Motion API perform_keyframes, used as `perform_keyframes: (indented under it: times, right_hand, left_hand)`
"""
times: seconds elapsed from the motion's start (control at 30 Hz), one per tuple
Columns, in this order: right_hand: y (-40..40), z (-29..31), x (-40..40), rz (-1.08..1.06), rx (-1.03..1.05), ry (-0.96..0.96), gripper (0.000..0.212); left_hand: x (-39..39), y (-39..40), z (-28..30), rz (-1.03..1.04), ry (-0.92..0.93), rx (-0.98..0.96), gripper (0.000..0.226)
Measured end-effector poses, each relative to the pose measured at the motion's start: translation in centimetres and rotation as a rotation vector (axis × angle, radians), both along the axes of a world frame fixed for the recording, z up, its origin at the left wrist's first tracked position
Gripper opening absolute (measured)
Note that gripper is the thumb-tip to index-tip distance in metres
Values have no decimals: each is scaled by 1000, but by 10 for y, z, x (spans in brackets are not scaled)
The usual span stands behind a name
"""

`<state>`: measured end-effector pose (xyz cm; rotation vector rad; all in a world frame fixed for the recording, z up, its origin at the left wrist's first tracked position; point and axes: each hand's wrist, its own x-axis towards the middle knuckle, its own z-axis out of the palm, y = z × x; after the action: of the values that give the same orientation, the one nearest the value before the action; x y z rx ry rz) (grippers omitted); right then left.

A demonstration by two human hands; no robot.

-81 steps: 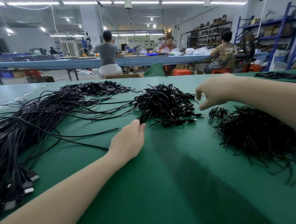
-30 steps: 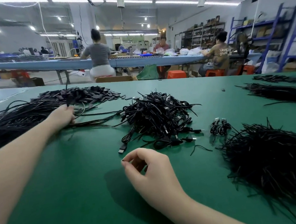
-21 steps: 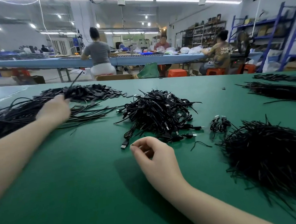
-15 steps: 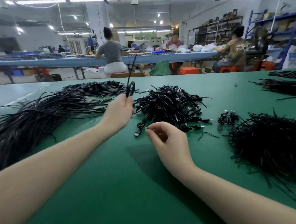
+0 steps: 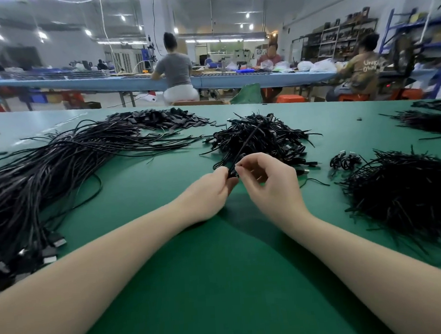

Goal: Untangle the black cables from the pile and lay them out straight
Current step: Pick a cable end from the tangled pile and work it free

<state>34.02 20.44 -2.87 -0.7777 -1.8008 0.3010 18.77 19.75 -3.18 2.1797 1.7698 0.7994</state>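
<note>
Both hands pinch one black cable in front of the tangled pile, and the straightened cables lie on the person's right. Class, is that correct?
Not quite: the head view shows the straightened cables on the person's left. The left hand and right hand do pinch one black cable before the tangled pile.

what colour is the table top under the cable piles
Green; the table top shows plainly in the head view.

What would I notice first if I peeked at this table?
Two bare hands, the left hand and the right hand, meet mid-table and pinch one thin black cable between them. Behind them sits a tangled pile of cables on the green table. A long swath of laid-out cables sweeps along the left.
</note>
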Motion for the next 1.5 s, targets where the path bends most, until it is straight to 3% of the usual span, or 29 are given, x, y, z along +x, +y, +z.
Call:
perform_keyframes:
  times: [0.23, 0.27, 0.37, 0.43, 0.53, 0.63, 0.73, 0.83, 0.9, 0.97, 1.23, 1.5]
  right_hand:
    - [-8, 3, 0, 1, 28, -100, 5]
    - [-10, 7, 2, -48, 94, -186, 3]
    - [-13, 27, 1, -376, 458, -732, 6]
    - [-13, 49, 2, -405, 378, -898, 7]
    - [5, 77, 23, -89, -171, -824, 14]
    - [21, 78, 49, 255, -653, -554, 10]
    - [28, 54, 58, 538, -1038, -226, 11]
    - [25, 33, 42, 700, -1225, 149, 6]
    - [18, 23, 25, 666, -1258, 339, 4]
    - [14, 14, 11, 575, -1206, 472, 11]
    - [9, 3, -2, 419, -1038, 614, 6]
    - [5, 8, -1, 432, -1045, 572, 7]
  left_hand:
    - [6, -2, -9, 45, 154, 91, 27]
    - [7, -3, -12, 92, 221, 128, 28]
    - [10, -4, -13, 250, 452, 262, 26]
    - [13, -9, -9, 239, 588, 371, 22]
    - [16, -18, -1, 44, 626, 661, 21]
    - [17, -21, 2, -116, 596, 819, 23]
    - [19, -25, 6, -160, 501, 795, 31]
    - [19, -26, 2, -158, 172, 589, 24]
    - [17, -23, -2, -159, -128, 432, 19]
    - [16, -19, -5, -139, -281, 367, 17]
    - [12, -6, -10, -133, -498, 262, 3]
    - [7, 3, -10, -151, -712, 73, 19]
